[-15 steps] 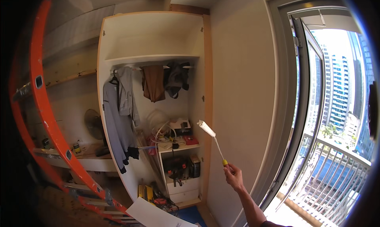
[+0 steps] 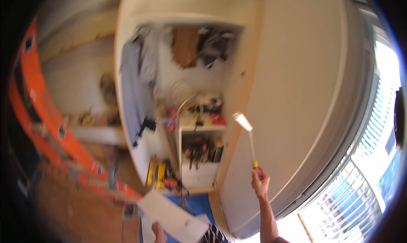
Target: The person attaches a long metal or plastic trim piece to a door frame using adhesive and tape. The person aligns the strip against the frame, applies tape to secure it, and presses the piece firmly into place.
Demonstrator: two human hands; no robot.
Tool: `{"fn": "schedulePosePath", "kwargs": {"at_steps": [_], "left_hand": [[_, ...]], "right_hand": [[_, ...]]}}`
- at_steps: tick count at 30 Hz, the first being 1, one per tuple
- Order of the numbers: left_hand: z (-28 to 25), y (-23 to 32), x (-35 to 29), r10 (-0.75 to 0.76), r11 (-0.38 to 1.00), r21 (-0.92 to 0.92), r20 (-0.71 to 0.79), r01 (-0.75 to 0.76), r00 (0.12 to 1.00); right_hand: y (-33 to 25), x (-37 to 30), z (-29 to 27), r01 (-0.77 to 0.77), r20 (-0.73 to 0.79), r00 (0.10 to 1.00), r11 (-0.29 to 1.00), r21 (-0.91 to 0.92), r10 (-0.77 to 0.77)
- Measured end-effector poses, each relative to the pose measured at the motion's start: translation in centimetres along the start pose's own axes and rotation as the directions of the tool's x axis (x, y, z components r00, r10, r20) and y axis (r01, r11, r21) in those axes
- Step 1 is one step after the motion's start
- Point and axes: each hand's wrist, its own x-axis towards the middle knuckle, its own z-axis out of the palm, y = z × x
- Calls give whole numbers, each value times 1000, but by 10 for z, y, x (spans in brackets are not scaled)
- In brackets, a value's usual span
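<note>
My right hand [image 2: 260, 183] is closed round the yellow handle of a small paint roller [image 2: 243, 122]. The roller's thin shaft points up, and its white sleeve is in front of the pale wall beside the closet's wooden edge. Low in the view, my left hand [image 2: 159, 233] is at the near edge of a flat white board [image 2: 174, 215], apparently gripping it. Only part of that hand shows, blurred, and most of its fingers are hidden. The board lies tilted below the closet.
An orange ladder [image 2: 55, 120] stands at the left. The open closet [image 2: 121, 73] holds hanging clothes [image 2: 140, 77] and a small shelf unit [image 2: 199, 171] with tools. A yellow-and-black case [image 2: 156, 174] sits low inside. Blue sheeting [image 2: 199, 203] covers some floor. A balcony railing [image 2: 343, 192] is at right.
The view has tipped downward, so the closet appears higher and more floor shows. My left hand has come into view at the board. The roller stays in my right hand, near the wall.
</note>
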Motion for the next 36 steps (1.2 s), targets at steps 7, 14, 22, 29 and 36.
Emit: {"fn": "schedulePosePath", "kwargs": {"at_steps": [7,14,22,29,36], "left_hand": [[-44,9,11,-19,988,153,-120,38,993],[-148,39,-67,-141,984,31,-448,173,883],[-241,5,-85,-213,968,-34,-642,250,737],[-326,-98,-14,115,973,202,-840,109,531],[-330,-92,54,143,911,303,-869,281,475]], "right_hand": [[-6,-59,43,-315,366,910,896,313,192],[21,-182,67,-707,675,629,645,290,385],[61,-214,84,-852,742,418,509,120,524],[113,-206,120,-908,750,258,418,-28,609],[152,-213,120,-933,692,233,358,-40,683]]}}
